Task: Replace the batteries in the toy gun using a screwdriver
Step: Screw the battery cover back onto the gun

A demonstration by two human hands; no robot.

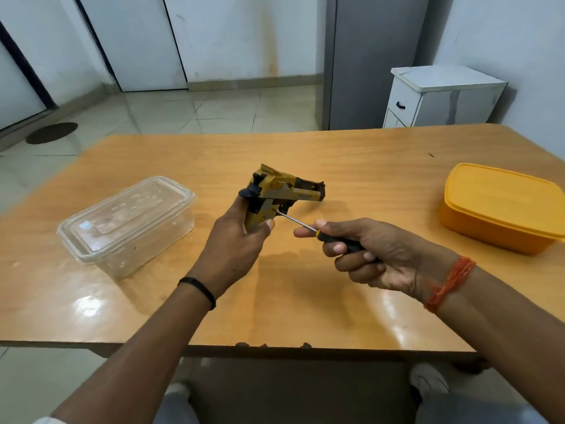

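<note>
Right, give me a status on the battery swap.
Done: the left hand grips the yellow-and-black plastic toy gun, and the right hand holds the black-handled screwdriver. In hand: its tip sits at the grip, apparently on a screw. Left: opening the compartment and swapping batteries; none are visible.

Glossy wooden table [305, 301]; clear plastic box [128, 221].

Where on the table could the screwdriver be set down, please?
Bare wood lies between the right hand and the yellow box, along the table far edge, and near the front edge. It is crowded around the toy gun and clear container.
</note>
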